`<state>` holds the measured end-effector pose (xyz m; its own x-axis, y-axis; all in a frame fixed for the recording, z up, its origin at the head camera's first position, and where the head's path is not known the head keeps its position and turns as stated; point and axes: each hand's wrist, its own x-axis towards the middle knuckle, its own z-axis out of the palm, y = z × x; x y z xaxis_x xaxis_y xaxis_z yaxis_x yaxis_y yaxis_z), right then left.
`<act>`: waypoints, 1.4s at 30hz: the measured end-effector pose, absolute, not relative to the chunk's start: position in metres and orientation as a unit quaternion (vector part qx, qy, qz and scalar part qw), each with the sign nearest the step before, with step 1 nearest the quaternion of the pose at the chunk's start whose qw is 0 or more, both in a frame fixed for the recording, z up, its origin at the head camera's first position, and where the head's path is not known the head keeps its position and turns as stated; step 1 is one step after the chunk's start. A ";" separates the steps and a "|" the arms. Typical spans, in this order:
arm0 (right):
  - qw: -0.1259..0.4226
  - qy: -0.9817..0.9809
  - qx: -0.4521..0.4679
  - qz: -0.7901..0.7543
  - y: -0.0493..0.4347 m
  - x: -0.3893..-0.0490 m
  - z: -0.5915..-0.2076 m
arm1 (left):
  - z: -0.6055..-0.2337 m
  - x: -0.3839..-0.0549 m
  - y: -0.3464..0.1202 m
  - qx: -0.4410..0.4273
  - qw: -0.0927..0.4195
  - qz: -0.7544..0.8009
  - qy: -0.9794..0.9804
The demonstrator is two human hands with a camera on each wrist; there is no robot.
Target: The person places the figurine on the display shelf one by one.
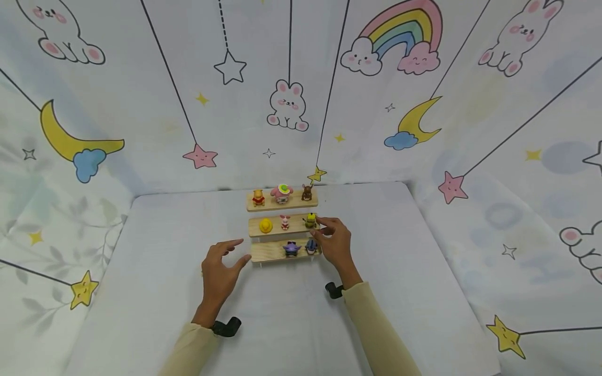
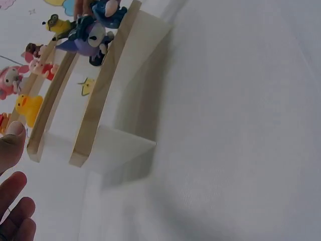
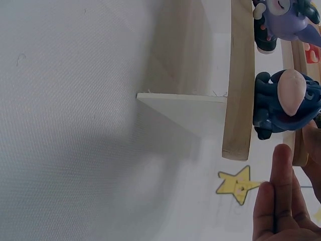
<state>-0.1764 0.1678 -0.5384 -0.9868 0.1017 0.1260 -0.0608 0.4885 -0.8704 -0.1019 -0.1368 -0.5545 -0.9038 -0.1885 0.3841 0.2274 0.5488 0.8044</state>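
Note:
My right hand is at the right end of a three-tier wooden display shelf. Its thumb and index finger pinch a yellow-green minion figure on the middle tier, while its other fingers extend straight. Just in front of them, a dark blue donkey figure stands on the lowest tier beside a purple figure. Off the shelf's left end, my left hand holds nothing, thumb and fingers spread apart. Nearest its thumb in the left wrist view is a yellow duck on the middle tier.
A small pink figure stands between duck and minion. The top tier bears a bear in red, a pink figure with a hat and a brown figure. White supports raise the shelf above the white-covered table.

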 end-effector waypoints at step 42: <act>0.095 -0.856 0.000 0.508 0.169 -0.177 -0.543 | -0.597 -0.087 -0.221 0.094 0.176 -0.390 -0.899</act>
